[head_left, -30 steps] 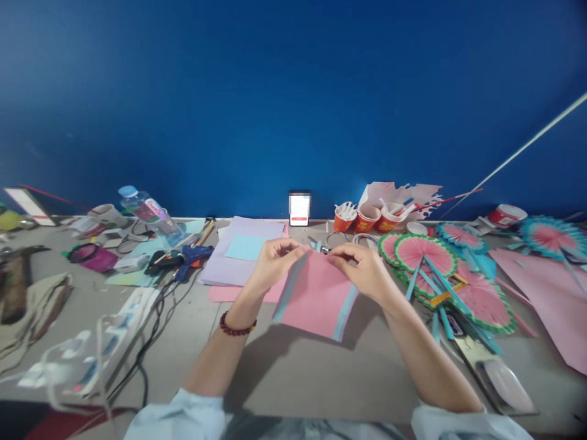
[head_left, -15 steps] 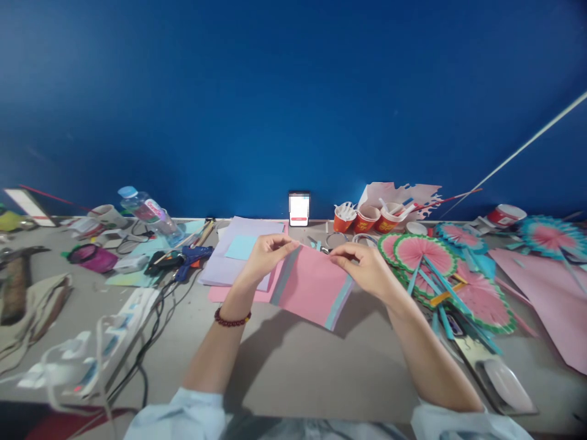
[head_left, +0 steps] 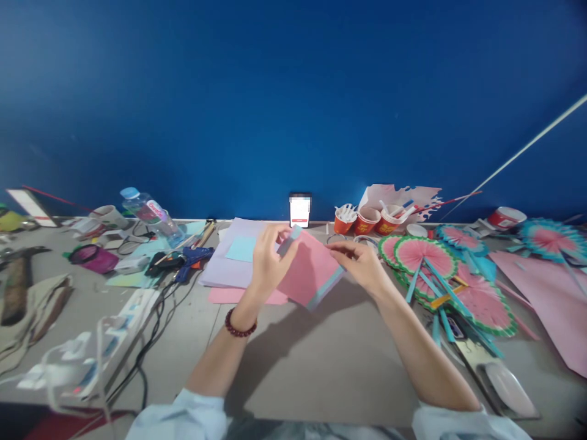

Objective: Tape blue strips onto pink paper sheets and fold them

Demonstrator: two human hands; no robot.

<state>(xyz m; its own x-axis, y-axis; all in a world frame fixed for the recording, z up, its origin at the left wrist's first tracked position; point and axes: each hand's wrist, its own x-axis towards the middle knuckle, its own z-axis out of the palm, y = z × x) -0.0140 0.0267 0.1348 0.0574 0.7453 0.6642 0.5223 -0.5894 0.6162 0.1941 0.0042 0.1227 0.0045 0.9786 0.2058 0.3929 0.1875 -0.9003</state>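
Note:
A sheet of pink paper (head_left: pixel 307 269) with blue-grey strips along two opposite edges is held tilted above the table. My left hand (head_left: pixel 270 260) pinches its left edge, thumb in front, and wears a dark red bead bracelet at the wrist. At the upper right edge, my right hand (head_left: pixel 360 263) grips the paper between thumb and fingers. Behind my left hand lie lilac sheets (head_left: pixel 220 269) with a small light blue paper (head_left: pixel 241 249) on top. A pink sheet (head_left: pixel 227 296) sticks out from under them.
Finished-looking pink, green-edged paper fans (head_left: pixel 424 256) lie at the right, near a computer mouse (head_left: pixel 507 388). Red paper cups (head_left: pixel 367 220) and a lit phone (head_left: pixel 300 211) stand by the blue wall. At the left are a blue glue gun (head_left: pixel 190 263), a plastic bottle (head_left: pixel 151 214) and a power strip (head_left: pixel 119 336).
The pink paper has turned clockwise and risen slightly, its lower edge swinging left. My left hand has shifted right and rotated more upright; the right hand keeps its grip.

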